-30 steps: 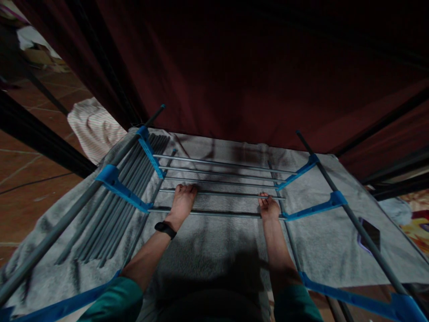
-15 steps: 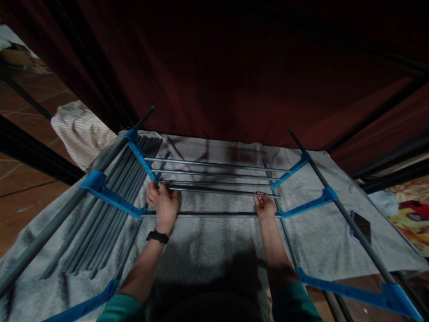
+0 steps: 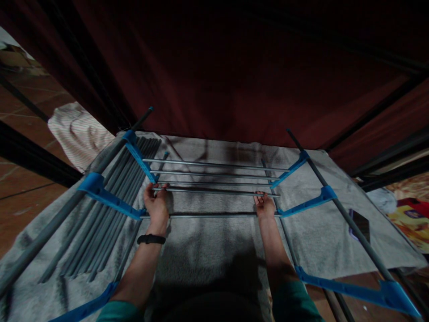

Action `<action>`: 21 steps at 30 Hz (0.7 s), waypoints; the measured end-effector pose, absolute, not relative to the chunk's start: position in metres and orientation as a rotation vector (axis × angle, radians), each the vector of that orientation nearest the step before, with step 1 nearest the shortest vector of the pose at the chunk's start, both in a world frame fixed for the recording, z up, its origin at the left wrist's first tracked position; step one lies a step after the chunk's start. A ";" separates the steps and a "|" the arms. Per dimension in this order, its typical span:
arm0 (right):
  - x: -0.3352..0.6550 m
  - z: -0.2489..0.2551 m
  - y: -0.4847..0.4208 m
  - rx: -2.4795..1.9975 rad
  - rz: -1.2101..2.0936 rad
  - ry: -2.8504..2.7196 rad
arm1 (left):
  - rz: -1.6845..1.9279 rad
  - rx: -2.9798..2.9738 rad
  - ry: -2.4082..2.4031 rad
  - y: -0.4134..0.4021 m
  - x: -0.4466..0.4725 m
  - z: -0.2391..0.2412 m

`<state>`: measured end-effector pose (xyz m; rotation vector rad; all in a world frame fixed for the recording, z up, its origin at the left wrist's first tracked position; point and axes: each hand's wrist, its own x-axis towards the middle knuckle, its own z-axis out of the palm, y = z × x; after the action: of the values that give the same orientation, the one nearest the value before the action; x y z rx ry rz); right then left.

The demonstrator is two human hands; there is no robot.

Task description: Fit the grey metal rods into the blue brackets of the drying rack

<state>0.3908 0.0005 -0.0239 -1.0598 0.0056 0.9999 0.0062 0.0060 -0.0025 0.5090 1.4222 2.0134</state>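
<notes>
Grey metal rod (image 3: pixel 214 192), held level across the rack (image 3: pixel 338 210), above a grey towel (image 3: pixel 208 259). Both forearms reach forward, palms down. The left hand (image 3: pixel 156 205) curls around the rod's left end; the right hand (image 3: pixel 264 205) clasps its right end. Crossbars, counting the rod: five. Blue brackets (image 3: pixel 109 197): six.

Both arms stretched fwd, approx parallel, backs of hands up; L hand (image 3: pixel 156 203) fingers curled closed, R hand (image 3: pixel 266 206) likewise.
</notes>
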 end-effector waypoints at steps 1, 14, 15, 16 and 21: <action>0.391 -0.024 0.001 -1.057 0.999 0.011 | 2.036 0.472 1.374 0.007 0.006 -0.002; 0.390 -0.023 0.000 -1.060 1.024 0.006 | 1.795 0.308 1.093 0.002 0.017 0.010; 0.390 -0.023 0.001 -1.064 1.024 0.008 | 1.773 0.304 1.081 0.001 0.019 0.011; 0.390 -0.022 0.001 -1.070 1.024 0.008 | 1.749 0.299 1.073 0.001 0.021 0.011; 0.390 -0.023 0.001 -1.103 1.027 -0.028 | 1.611 0.271 1.048 0.002 0.027 0.014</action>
<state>0.3896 0.0013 -0.0229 -1.1034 -0.0276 1.0267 0.0269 0.0017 0.0137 0.2705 1.0479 1.6108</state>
